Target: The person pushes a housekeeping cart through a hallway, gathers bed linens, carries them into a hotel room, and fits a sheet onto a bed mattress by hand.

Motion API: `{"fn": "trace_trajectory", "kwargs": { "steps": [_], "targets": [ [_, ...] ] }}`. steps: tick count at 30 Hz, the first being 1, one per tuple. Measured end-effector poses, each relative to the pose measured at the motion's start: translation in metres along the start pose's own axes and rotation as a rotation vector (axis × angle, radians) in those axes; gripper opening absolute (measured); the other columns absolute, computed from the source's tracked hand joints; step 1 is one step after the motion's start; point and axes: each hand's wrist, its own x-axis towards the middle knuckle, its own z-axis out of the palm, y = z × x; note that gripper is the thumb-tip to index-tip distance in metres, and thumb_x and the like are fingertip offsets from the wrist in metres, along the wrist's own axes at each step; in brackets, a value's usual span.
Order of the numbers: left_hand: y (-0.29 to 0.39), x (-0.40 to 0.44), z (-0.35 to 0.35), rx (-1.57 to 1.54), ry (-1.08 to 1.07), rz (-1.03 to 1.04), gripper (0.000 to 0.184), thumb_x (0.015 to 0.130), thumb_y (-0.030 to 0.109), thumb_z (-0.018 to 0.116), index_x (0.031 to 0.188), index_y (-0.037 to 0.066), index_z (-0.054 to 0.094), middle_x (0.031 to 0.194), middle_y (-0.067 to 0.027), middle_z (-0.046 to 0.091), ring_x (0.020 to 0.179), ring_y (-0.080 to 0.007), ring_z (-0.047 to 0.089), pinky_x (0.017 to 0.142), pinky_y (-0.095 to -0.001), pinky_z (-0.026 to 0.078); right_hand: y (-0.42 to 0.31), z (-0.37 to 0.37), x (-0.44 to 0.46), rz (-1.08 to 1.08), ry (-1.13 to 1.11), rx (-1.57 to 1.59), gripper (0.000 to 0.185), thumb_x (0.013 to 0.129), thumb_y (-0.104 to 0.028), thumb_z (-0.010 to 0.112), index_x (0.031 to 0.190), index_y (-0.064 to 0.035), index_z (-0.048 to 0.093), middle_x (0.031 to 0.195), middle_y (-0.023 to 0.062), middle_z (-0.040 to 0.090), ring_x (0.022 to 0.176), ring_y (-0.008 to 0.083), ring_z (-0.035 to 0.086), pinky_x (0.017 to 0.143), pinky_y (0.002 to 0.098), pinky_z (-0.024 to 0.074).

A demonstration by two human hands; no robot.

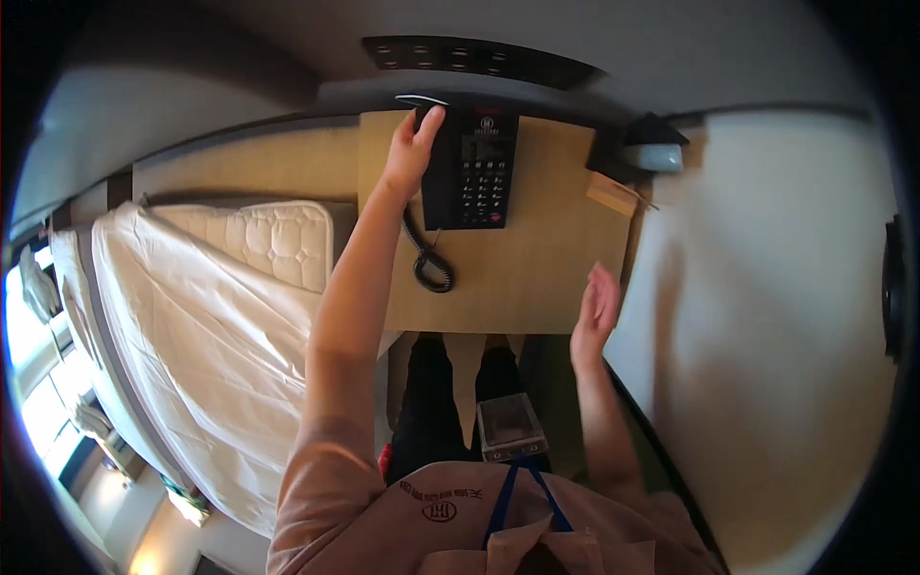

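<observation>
A black desk telephone (pixel 489 182) lies on the wooden table (pixel 537 273), its keypad facing up and its coiled cord hanging toward the near side. At the phone's upper left, my left hand (pixel 412 149) is closed around its dark edge, thumb on top; some of the fingers are hidden. Just beyond that hand a thin pale-edged item (pixel 422 100) shows. My right hand (pixel 598 311) is raised near the table's right front corner, fingers extended and loosely curved, with nothing in it.
At the table's back right are a dark holder with a pale blue item (pixel 656 157) and a small wooden block (pixel 611 194). A black socket panel (pixel 479 59) runs along the wall behind. A covered mattress (pixel 211 335) lies left; a white wall (pixel 767 335) stands right.
</observation>
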Motion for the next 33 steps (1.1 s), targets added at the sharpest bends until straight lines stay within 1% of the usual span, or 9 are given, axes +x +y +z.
{"fn": "trace_trajectory", "kwargs": {
  "steps": [5, 9, 10, 18, 20, 22, 26, 28, 33],
  "targets": [
    [0.000, 0.008, -0.011, 0.226, -0.047, 0.164, 0.057, 0.081, 0.038, 0.061, 0.115, -0.006, 0.050, 0.109, -0.0147, 0.057, 0.102, -0.0191, 0.052, 0.089, -0.0309, 0.040, -0.005, 0.051, -0.066, 0.016, -0.358, -0.077, 0.025, 0.090, -0.007, 0.045, 0.114, -0.0025, 0.047, 0.119, 0.0120, 0.048, 0.103, 0.0234, 0.052, 0.088, 0.0333, 0.0424],
    [-0.015, -0.078, -0.035, 0.339, 0.438, 0.453, 0.049, 0.075, 0.028, 0.068, 0.112, 0.003, 0.047, 0.103, -0.0148, 0.051, 0.092, -0.0278, 0.054, 0.078, -0.0344, 0.044, -0.034, 0.100, -0.069, -0.172, -0.651, -0.152, 0.017, 0.087, -0.003, 0.048, 0.103, -0.0030, 0.055, 0.101, 0.0137, 0.058, 0.091, 0.0236, 0.058, 0.077, 0.0325, 0.0471],
    [-0.007, -0.123, -0.052, 0.487, 0.540, 0.408, 0.043, 0.076, 0.012, 0.068, 0.114, 0.003, 0.049, 0.104, -0.0083, 0.052, 0.091, -0.0157, 0.053, 0.078, -0.0266, 0.044, -0.043, 0.115, -0.063, -0.245, -0.745, -0.177, 0.015, 0.086, -0.002, 0.049, 0.100, -0.0031, 0.057, 0.095, 0.0138, 0.060, 0.088, 0.0235, 0.059, 0.074, 0.0322, 0.0477],
    [-0.100, -0.416, -0.251, 1.172, 1.570, 0.012, 0.035, 0.074, 0.018, 0.069, 0.099, 0.000, 0.052, 0.081, -0.0080, 0.051, 0.072, -0.0181, 0.050, 0.065, -0.0292, 0.043, -0.091, 0.293, -0.096, -0.289, -1.252, -0.065, 0.015, 0.083, -0.006, 0.054, 0.097, -0.0015, 0.056, 0.092, 0.0118, 0.059, 0.081, 0.0240, 0.060, 0.072, 0.0285, 0.0475],
    [-0.139, -0.428, -0.270, 0.212, 1.139, -0.229, 0.035, 0.078, 0.023, 0.067, 0.099, -0.001, 0.052, 0.070, -0.0023, 0.050, 0.063, -0.0111, 0.047, 0.057, -0.0260, 0.042, -0.084, 0.321, -0.128, -0.232, -1.302, -0.062, 0.018, 0.083, -0.010, 0.055, 0.099, -0.0005, 0.056, 0.094, 0.0120, 0.060, 0.082, 0.0216, 0.060, 0.073, 0.0285, 0.0472],
    [-0.111, -0.388, -0.237, 0.470, 1.020, -0.351, 0.033, 0.081, 0.025, 0.063, 0.100, 0.000, 0.052, 0.065, 0.0010, 0.050, 0.059, -0.0071, 0.044, 0.053, -0.0246, 0.039, -0.067, 0.339, -0.151, -0.201, -1.321, -0.089, 0.022, 0.084, -0.014, 0.056, 0.100, 0.0004, 0.055, 0.097, 0.0121, 0.060, 0.084, 0.0191, 0.060, 0.075, 0.0286, 0.0468],
    [-0.093, -0.311, -0.152, 0.281, 0.615, 0.168, 0.020, 0.079, 0.015, 0.058, 0.094, 0.001, 0.056, 0.082, -0.0079, 0.056, 0.073, -0.0208, 0.054, 0.063, -0.0356, 0.043, -0.045, 0.341, -0.164, -0.305, -1.294, -0.426, 0.040, 0.077, -0.027, 0.064, 0.102, 0.0031, 0.055, 0.096, 0.0201, 0.059, 0.086, 0.0275, 0.060, 0.076, 0.0357, 0.0466],
    [-0.072, -0.301, -0.132, 0.522, 0.067, -0.087, 0.027, 0.078, 0.016, 0.058, 0.102, 0.003, 0.054, 0.100, -0.0147, 0.057, 0.090, -0.0311, 0.057, 0.076, -0.0388, 0.045, -0.069, 0.344, -0.105, -0.325, -1.419, -1.229, 0.035, 0.077, -0.027, 0.061, 0.103, -0.0032, 0.057, 0.095, 0.0207, 0.060, 0.090, 0.0341, 0.058, 0.079, 0.0413, 0.0461],
    [-0.069, -0.342, -0.140, 0.616, 0.356, 0.123, 0.033, 0.077, 0.016, 0.061, 0.106, 0.005, 0.054, 0.106, -0.0148, 0.055, 0.097, -0.0339, 0.053, 0.080, -0.0386, 0.045, -0.101, 0.327, 0.064, -0.485, -0.545, -1.425, 0.030, 0.075, -0.018, 0.058, 0.104, -0.0090, 0.051, 0.098, 0.0155, 0.058, 0.095, 0.0326, 0.055, 0.076, 0.0447, 0.0460]
  ]
}}
